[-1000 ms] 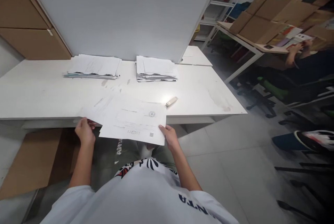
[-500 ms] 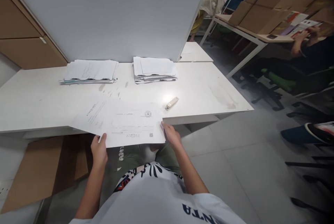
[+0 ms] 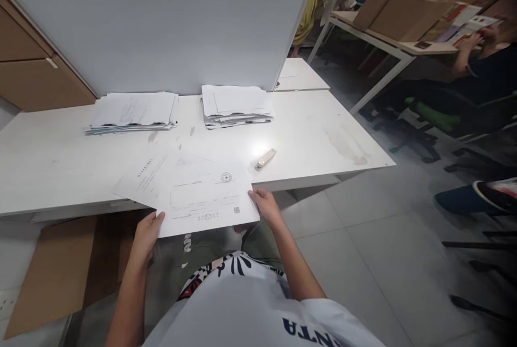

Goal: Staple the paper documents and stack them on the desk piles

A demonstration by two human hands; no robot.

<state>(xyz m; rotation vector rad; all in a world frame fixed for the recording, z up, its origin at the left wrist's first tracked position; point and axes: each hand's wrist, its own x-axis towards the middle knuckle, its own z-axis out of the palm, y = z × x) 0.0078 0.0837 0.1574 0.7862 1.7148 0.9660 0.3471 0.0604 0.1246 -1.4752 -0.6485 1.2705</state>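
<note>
A white printed sheet of paper [image 3: 205, 196] with a round stamp and a small square code spans both my hands at the table's front edge. My left hand [image 3: 146, 231] pinches its lower left corner. On the right side, my right hand [image 3: 264, 206] grips the sheet's edge, thumb on top. Partly under it, another printed paper [image 3: 141, 174] lies turned at an angle on the tabletop. A cream-coloured stapler [image 3: 265, 159] rests on the table just beyond my right hand. Whether I hold one sheet or more, I cannot tell.
Two paper stacks, a left stack [image 3: 131, 111] and a right stack [image 3: 237, 105], lie along the grey partition [image 3: 169, 23] on the white table [image 3: 307, 142]. An open cardboard box [image 3: 52, 271] sits below. Other people work near a table with cartons [image 3: 407, 18] at right.
My left hand has shifted slightly left and down, now pinching the sheet's lower left corner. The sheet's lower left part has come nearer to me. The right hand keeps its grip.
</note>
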